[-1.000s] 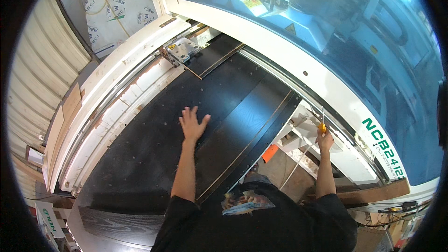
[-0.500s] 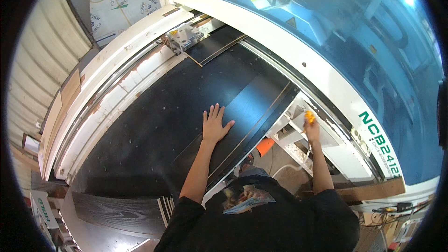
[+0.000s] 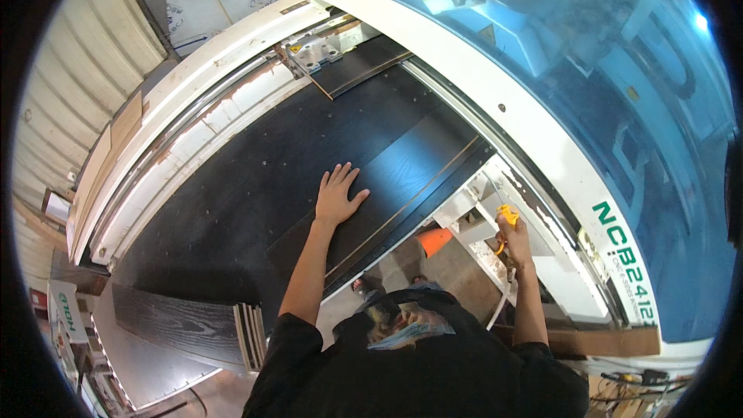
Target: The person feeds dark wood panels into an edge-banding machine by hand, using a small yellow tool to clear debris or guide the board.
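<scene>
My left hand (image 3: 337,200) lies flat with its fingers spread on a long dark wood-grain panel (image 3: 418,156), which rests on the black machine table (image 3: 224,186). A thin pale line runs along the panel's near right side. In my right hand (image 3: 515,241), beyond the table's right edge, is a yellow air blow gun (image 3: 508,214) with the fingers wrapped round it. A pale hose (image 3: 500,308) hangs from it toward me. Its nozzle tip is too small to make out.
A smaller dark panel (image 3: 360,66) lies by a metal clamp (image 3: 313,54) at the far end. Several dark boards (image 3: 182,327) are stacked at lower left. The white machine frame with a blue cover (image 3: 588,108) bounds the right. An orange funnel-like piece (image 3: 435,242) sits below the table edge.
My right hand has come nearer to me with the blow gun, which now shows more fully. The view has shifted a little. My left hand stays flat on the panel.
</scene>
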`<control>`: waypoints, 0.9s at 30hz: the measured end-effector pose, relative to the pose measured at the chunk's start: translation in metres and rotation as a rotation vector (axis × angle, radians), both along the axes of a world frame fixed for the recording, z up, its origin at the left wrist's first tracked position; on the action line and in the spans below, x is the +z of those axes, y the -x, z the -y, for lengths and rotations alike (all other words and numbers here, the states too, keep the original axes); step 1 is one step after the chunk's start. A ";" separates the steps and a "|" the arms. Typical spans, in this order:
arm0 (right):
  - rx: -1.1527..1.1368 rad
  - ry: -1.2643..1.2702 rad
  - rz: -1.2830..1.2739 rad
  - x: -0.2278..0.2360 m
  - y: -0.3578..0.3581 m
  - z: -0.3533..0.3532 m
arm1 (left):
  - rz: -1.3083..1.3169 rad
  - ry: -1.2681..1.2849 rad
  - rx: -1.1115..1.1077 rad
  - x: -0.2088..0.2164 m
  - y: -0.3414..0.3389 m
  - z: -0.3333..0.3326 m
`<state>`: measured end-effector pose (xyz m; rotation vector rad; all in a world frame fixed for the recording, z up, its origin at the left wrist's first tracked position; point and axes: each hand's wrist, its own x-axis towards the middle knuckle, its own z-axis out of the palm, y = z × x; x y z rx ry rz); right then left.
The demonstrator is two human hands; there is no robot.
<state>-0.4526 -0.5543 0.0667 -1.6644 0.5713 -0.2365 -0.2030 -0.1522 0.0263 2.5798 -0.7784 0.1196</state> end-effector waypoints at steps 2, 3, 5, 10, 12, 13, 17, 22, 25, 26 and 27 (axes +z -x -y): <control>0.189 -0.082 -0.196 0.013 0.006 0.018 | 0.024 0.005 0.014 0.003 0.000 -0.002; 0.336 -0.161 -0.344 0.034 0.009 0.018 | 0.043 0.004 0.023 0.002 0.000 -0.002; 0.539 -0.133 -0.552 0.023 0.023 0.025 | 0.071 0.004 0.035 0.005 0.001 -0.006; 0.569 -0.104 -0.976 -0.141 0.114 0.086 | 0.132 -0.040 0.028 0.006 -0.007 0.015; 0.248 -0.428 -0.995 -0.280 0.183 0.119 | 0.258 -0.091 0.251 0.004 0.021 0.018; 0.501 -0.342 -1.220 -0.328 0.219 0.179 | 0.310 -0.117 0.371 -0.001 0.032 0.019; 0.672 -0.486 -1.223 -0.332 0.227 0.157 | 0.188 -0.135 0.429 -0.004 0.123 0.040; 0.742 -0.173 -1.045 -0.309 0.144 0.134 | 0.190 -0.157 0.448 -0.012 0.175 0.037; 0.796 0.000 -1.116 -0.279 0.076 0.107 | 0.175 -0.135 0.412 -0.009 0.166 0.033; 0.808 0.043 -1.083 -0.273 0.058 0.095 | 0.166 -0.136 0.402 -0.006 0.162 0.026; 0.818 0.080 -1.051 -0.269 0.046 0.082 | 0.160 -0.148 0.382 -0.005 0.160 0.021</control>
